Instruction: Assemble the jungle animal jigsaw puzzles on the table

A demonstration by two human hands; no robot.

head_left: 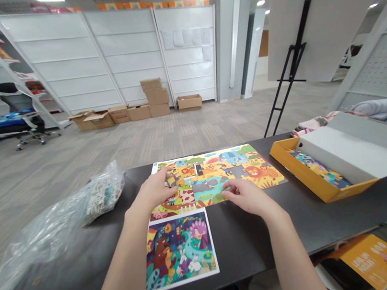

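My left hand (153,189) is over the left-hand picture sheet (187,198) with its farm animals. Thumb and fingers are closed around what looks like a small puzzle piece (171,179), partly hidden by them. To the right lies a jigsaw puzzle (263,173) with an elephant, lions and a hippo; dark gaps show in it near its middle and upper left. My right hand (247,196) rests at the puzzle's near edge, fingertips touching it below the hippo, thumb and fingers slightly apart. Nearer to me lies a picture card (180,249) of a night forest with a peacock and rabbits.
An orange box (304,179) with its white lid folded back holds puzzle pieces at the right. On the left lies a clear plastic bag (103,197) with pieces inside. Another orange puzzle box (385,257) is below the dark table (241,249). An easel (293,60) stands beyond.
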